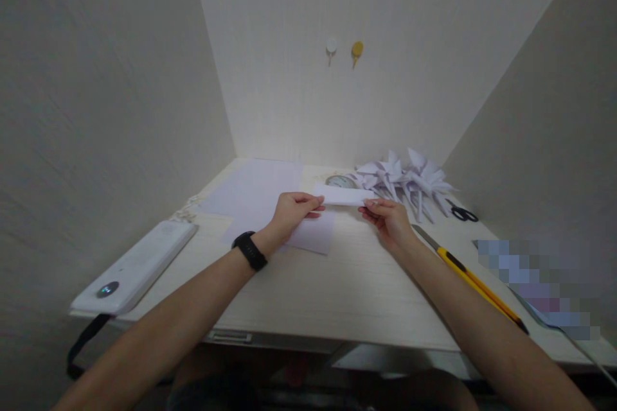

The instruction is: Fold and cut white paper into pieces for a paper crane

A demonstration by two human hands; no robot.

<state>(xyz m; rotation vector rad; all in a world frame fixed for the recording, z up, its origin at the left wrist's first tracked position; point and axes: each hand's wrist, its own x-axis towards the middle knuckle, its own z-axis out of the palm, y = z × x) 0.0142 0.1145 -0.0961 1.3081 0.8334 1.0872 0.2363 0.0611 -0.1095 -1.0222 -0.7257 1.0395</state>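
Between my two hands a folded strip of white paper [344, 196] is held up level above the desk. My left hand [296, 209], with a black watch [249, 251] on its wrist, pinches the strip's left end between thumb and fingers. The right end is pinched in my right hand [387, 218]. Below and left of the strip, white paper sheets [255, 189] lie flat on the desk. Behind my right hand sits a pile of folded white paper pinwheels [409, 173]. A round dial-like object [340, 182] is partly hidden behind the strip.
On the right lie black scissors [463, 212] and a yellow utility knife [472, 276] with its blade out, close to my right forearm. A pixelated item [535, 286] is beyond it. A white power bank [137, 266] rests at the desk's left edge. Walls enclose three sides.
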